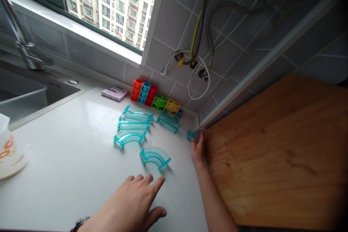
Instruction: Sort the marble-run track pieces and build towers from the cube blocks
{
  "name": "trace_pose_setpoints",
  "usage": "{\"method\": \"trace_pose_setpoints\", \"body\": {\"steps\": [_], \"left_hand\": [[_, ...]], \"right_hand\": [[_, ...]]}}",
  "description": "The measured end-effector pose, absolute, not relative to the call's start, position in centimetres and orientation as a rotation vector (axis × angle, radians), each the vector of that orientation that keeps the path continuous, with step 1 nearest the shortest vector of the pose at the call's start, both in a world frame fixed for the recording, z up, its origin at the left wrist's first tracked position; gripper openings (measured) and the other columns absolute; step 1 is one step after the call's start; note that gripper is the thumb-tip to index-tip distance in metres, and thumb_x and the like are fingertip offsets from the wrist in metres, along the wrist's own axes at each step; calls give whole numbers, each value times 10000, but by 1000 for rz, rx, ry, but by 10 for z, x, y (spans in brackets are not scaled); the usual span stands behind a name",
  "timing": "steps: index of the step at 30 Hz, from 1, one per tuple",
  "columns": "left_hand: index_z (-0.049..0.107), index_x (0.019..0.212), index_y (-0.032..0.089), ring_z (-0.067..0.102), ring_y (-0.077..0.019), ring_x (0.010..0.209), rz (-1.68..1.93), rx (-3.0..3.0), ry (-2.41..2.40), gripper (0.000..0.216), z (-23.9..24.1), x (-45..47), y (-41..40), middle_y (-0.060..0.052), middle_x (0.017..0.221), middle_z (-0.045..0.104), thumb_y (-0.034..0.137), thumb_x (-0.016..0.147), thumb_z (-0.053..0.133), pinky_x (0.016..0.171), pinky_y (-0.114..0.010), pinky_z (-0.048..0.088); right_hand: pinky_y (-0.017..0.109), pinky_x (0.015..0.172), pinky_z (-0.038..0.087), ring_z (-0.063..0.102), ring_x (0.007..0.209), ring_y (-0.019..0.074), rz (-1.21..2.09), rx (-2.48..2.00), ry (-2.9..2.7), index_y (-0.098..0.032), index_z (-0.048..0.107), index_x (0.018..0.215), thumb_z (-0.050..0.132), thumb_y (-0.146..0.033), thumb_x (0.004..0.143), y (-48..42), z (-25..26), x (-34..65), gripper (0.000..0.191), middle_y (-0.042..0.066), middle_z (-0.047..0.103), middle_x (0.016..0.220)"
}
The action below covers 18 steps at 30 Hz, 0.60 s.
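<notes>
My left hand (130, 201) is over the white counter with its thumb and fingers apart and nothing in it. Just beyond its fingertips lies a curved, see-through teal track piece (155, 156), apart from the hand. At the corner by the wooden board, my right hand (198, 149) has its fingers closed on a small teal plastic piece (191, 135), partly hidden by the fingers. Further left, a curved teal track piece (130, 137) lies in front of several straighter teal track pieces (133, 125). Two more teal pieces (168, 125) rest nearer the wall.
Red, blue, green and yellow plastic blocks (160, 102) stand along the tiled wall beside a purple box (114, 94). A sink (65, 96) with a faucet is at left, a white container (12, 152) below it. A large wooden board (272, 152) borders the right.
</notes>
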<state>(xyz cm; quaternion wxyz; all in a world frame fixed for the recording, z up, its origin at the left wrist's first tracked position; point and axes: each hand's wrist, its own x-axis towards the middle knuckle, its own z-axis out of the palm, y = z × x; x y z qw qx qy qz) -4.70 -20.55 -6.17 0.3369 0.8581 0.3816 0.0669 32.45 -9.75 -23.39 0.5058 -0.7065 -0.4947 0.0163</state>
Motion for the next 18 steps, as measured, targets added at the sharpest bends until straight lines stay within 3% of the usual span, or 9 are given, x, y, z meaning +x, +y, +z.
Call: {"method": "trace_pose_setpoints", "body": {"steps": [4, 8, 11, 14, 18], "left_hand": [[677, 1307, 240, 680, -340, 1154, 109, 2247, 1009, 437, -59, -46, -204, -150, 1171, 730, 450, 936, 582, 1041, -475, 503], [675, 1313, 242, 686, -347, 1146, 76, 2244, 1015, 440, -55, -45, -205, -160, 1187, 724, 438, 926, 604, 1027, -472, 509], [676, 1313, 251, 696, -343, 1121, 50, 2256, 1002, 428, -51, -44, -204, -159, 1190, 723, 421, 929, 599, 1000, -464, 522], [679, 1316, 257, 700, -343, 1108, 1, 2269, 1000, 415, -48, -42, -202, -158, 1198, 722, 388, 933, 585, 984, -470, 529], [681, 1317, 275, 680, -355, 1152, 25, 2255, 991, 422, -49, -41, -204, -150, 1211, 718, 414, 932, 577, 1012, -484, 516]], "right_hand": [[495, 1107, 450, 523, 1392, 321, 13, -1722, -1197, -109, 295, 1579, 509, -434, 919, -96, -239, 326, 766, 271, 445, 1554], [538, 1169, 385, 471, 1431, 335, -28, -1712, -1258, -129, 462, 1486, 548, -456, 921, -97, -235, 323, 658, 253, 496, 1510], [540, 1190, 368, 383, 1497, 336, -52, -1697, -1329, -152, 575, 1403, 552, -467, 939, -99, -232, 317, 562, 232, 429, 1567], [531, 1188, 387, 375, 1512, 331, -49, -1709, -1400, -191, 611, 1402, 553, -441, 960, -102, -230, 310, 511, 198, 316, 1646], [529, 1211, 370, 377, 1518, 348, -46, -1754, -1476, -215, 626, 1413, 602, -387, 944, -104, -231, 305, 500, 178, 280, 1673]]}}
